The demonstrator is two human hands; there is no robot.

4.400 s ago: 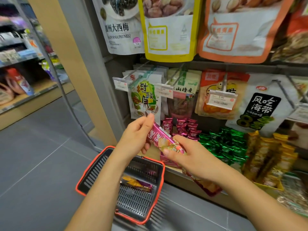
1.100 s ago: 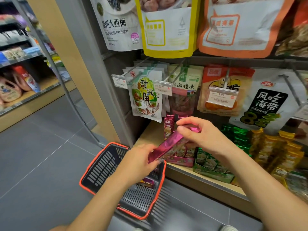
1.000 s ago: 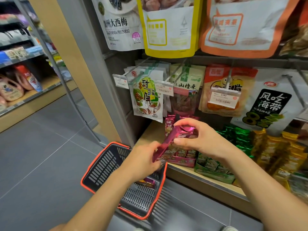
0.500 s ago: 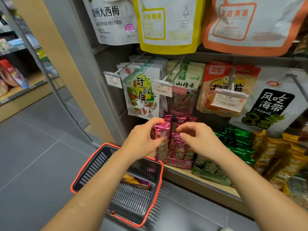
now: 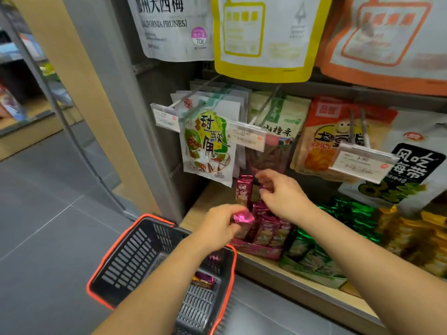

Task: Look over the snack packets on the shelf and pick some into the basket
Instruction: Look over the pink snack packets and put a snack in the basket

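On the pegs hang a white bag (image 5: 169, 27) printed "CALIFORNIA PRUNES" and "70g"; below it a pouch (image 5: 208, 146) marked 甜酸角, a green-topped bag (image 5: 278, 131) marked 山楂条, an orange bag (image 5: 319, 146) reading "SPICY", and a white bag (image 5: 411, 170) with 风吃海带 on black; a price tag (image 5: 362, 160) reads 3.90. The left hand (image 5: 222, 226) reaches forward over the far rim of the orange-rimmed basket (image 5: 101, 269) and grips the crumpled top of a pink packet (image 5: 242, 217) at the left end of the pink display box (image 5: 261, 252) on the wooden shelf (image 5: 210, 201). The right hand (image 5: 280, 197), just above and apart from the left, curls its fingertips at the tops of the upright pink packets (image 5: 243, 192) marked 乐吧; whether it pinches one is too blurred to tell. A foil packet (image 5: 203, 279) lies in the basket.
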